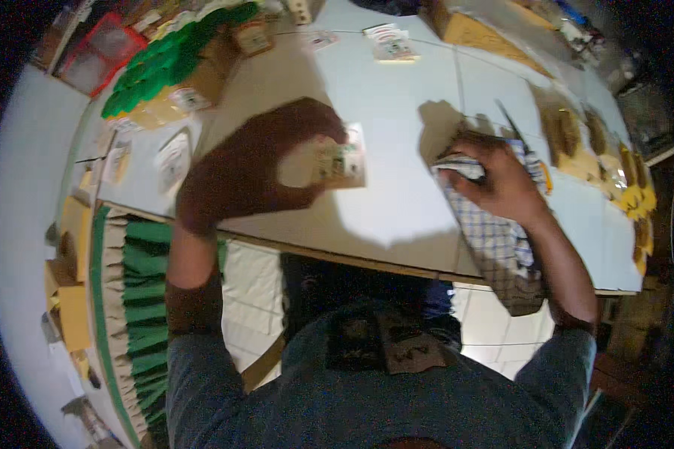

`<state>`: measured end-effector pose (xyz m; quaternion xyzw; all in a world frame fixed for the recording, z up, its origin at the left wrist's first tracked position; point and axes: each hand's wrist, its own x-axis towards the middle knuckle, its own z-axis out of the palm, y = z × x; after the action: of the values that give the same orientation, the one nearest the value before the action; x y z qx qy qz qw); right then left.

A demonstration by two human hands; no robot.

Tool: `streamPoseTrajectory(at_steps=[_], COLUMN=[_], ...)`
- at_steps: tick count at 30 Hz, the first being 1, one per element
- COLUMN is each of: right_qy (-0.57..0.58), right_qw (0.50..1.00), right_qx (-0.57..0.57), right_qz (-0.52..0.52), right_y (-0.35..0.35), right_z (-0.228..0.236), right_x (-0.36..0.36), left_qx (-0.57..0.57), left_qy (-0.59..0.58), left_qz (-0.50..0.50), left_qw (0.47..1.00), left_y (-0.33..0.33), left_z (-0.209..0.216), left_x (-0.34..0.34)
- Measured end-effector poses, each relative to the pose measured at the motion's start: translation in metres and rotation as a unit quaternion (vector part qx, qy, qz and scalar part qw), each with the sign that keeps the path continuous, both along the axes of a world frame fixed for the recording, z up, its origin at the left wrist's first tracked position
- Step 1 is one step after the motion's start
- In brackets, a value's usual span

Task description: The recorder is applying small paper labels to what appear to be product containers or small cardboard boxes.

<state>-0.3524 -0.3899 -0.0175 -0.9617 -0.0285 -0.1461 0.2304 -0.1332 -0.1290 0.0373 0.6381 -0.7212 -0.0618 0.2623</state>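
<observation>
Over the middle of the table, my left hand (254, 165) curls its thumb and fingers around a small flat packet (354, 161) with a printed white label. The hand is in deep shadow, so the exact contact is hard to see. To the right, my right hand (502, 179) is closed on a bunched checked cloth (483, 221) in white and blue. The cloth trails down over the table's front edge. Just beyond that hand lies a dark pointed blade (509, 117), and something orange (547, 179) shows beside the cloth.
Green-topped packets (168, 63) crowd the far left near a red-edged clear box (101, 56). Printed labels (393, 46) lie at the back. Yellow-and-brown packets (577, 146) line the right side of the white table (404, 206). A green ruffled cloth (146, 273) hangs at the lower left.
</observation>
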Motion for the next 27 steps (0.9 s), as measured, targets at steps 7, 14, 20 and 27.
streamPoseTrajectory(at_steps=[7,14,20,27], right_qy=[-0.037,-0.003,0.005,0.149], right_qw=[0.994,1.000,0.990,0.988], right_qx=[0.095,-0.006,-0.131,-0.043], right_qz=[-0.028,-0.014,0.057,0.028], right_y=[0.010,0.034,0.059,0.061], right_z=[0.019,0.050,-0.002,0.004], right_x=[0.004,0.016,0.056,0.005], left_qx=[0.036,0.053,0.033,-0.012], left_qy=[0.008,0.018,-0.046,-0.103], left_qz=[0.055,0.033,0.085,0.136], left_qw=[0.998,0.998,0.995,0.985], left_y=[-0.026,-0.011,-0.010,0.000], left_z=[-0.045,-0.064,-0.071,-0.074], left_x=[-0.027,-0.020,-0.027,-0.030])
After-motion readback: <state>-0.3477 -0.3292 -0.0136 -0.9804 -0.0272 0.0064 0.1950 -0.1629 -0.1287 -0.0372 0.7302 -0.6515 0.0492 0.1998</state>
